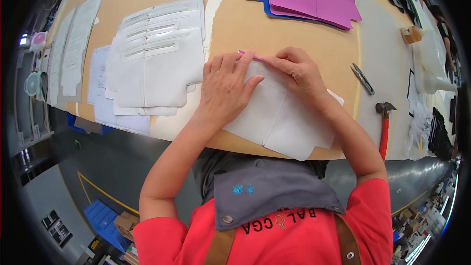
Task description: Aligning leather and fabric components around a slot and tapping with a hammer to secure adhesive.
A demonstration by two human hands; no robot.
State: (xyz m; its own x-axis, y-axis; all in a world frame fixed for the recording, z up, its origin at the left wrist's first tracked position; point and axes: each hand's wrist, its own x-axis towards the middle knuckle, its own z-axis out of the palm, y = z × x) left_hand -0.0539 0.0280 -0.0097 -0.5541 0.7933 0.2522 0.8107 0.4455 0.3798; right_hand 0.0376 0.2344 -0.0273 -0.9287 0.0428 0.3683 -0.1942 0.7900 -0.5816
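The left hand (pixel 223 88), thumb spread, apparently steadies the white sheet (pixel 274 120) on the table's (pixel 267 34) near side; the right hand's (pixel 300 73) thumb and finger seemingly pinch its pink-edged far side for control.

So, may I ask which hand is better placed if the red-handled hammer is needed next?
Probably the right hand: the red-handled metal hammer lies to its right, while the left hand is farther off. Both are on the flat white panel, so the right needs freeing first.
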